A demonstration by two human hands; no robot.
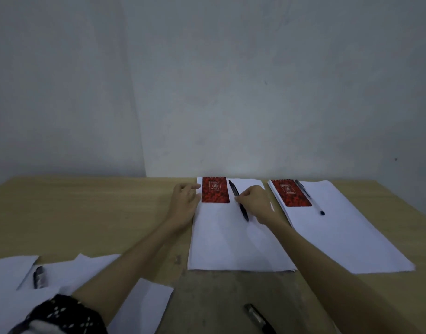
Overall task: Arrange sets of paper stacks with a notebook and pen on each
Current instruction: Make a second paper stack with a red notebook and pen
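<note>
Two white paper stacks lie side by side on the wooden table. The middle stack (231, 242) carries a red notebook (215, 193) at its far left corner and a black pen (238, 201) beside it. My right hand (255, 203) pinches that pen near its middle, with the pen resting on the paper. My left hand (185, 203) lies on the stack's left edge, fingertips touching the notebook's side. The right stack (346, 232) holds a second red notebook (291, 193) and a pen (309, 196).
Loose white sheets (86, 273) spread over the near left of the table (86, 213), with a dark pen (38, 277) on them. Another dark pen (259, 319) lies near the front edge. A grey wall rises right behind the table.
</note>
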